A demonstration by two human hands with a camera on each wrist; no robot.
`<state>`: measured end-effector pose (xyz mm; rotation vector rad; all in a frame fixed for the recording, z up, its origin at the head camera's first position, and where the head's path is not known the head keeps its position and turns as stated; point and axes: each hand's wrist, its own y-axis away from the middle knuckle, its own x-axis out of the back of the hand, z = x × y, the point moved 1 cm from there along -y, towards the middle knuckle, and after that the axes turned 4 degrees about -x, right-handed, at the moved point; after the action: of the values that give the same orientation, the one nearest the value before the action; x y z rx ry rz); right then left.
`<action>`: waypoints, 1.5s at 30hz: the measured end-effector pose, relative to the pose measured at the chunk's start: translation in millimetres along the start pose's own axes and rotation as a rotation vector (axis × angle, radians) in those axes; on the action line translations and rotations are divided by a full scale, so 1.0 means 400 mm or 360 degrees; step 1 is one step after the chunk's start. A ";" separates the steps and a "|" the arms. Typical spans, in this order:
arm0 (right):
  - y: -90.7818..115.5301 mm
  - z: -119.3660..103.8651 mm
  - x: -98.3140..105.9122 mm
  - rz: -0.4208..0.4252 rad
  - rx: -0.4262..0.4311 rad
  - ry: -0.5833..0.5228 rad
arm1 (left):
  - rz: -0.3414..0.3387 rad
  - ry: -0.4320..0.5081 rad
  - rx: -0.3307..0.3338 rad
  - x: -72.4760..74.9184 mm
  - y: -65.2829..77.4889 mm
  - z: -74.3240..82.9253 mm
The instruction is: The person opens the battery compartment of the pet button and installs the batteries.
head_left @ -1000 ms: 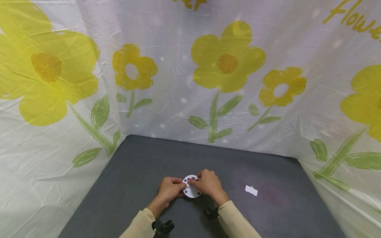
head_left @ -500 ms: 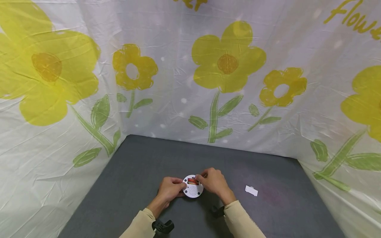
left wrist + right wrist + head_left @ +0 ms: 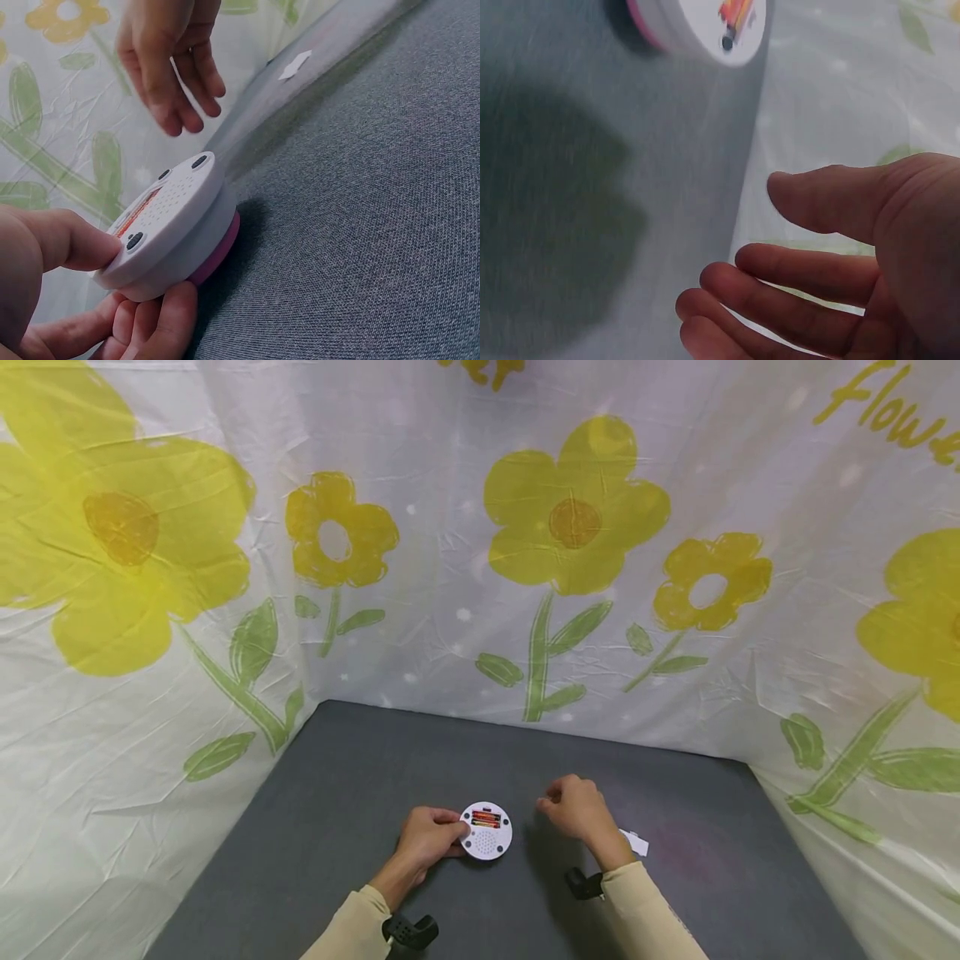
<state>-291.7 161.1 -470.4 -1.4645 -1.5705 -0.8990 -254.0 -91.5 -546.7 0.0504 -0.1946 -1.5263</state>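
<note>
A round white device (image 3: 489, 845) lies with its perforated speaker side up on the dark table. Its open battery compartment shows red-orange batteries (image 3: 486, 819) lying side by side. Dark feet dot the face, and a pink band (image 3: 219, 251) shows low on its side in the left wrist view. My left hand (image 3: 429, 837) grips the device at its left edge, thumb on top and fingers beneath. To the right of it, my right hand (image 3: 577, 810) is raised above the table, fingers loosely bent and holding nothing. Behind the right wrist lies a white battery cover (image 3: 637, 843), partly hidden.
The grey cloth-like tabletop (image 3: 390, 752) runs back to a white curtain (image 3: 435, 635) printed with yellow flowers, which encloses the far side and both flanks. Both wrists wear black camera bands, the left band (image 3: 409, 932) close to the table.
My right hand has left the device and moved to the right, uncovering the batteries and now partly covering the battery cover. My left hand keeps its hold in the same place.
</note>
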 end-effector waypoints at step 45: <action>0.063 0.301 0.073 -0.0043 -0.0057 0.0390 | 0.0005 -0.0001 0.0007 -0.001 -0.004 -0.003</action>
<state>-276.9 283.8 -497.0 -1.3053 -1.4021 -1.0834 -255.3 -91.4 -548.3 0.0528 -0.1985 -1.5231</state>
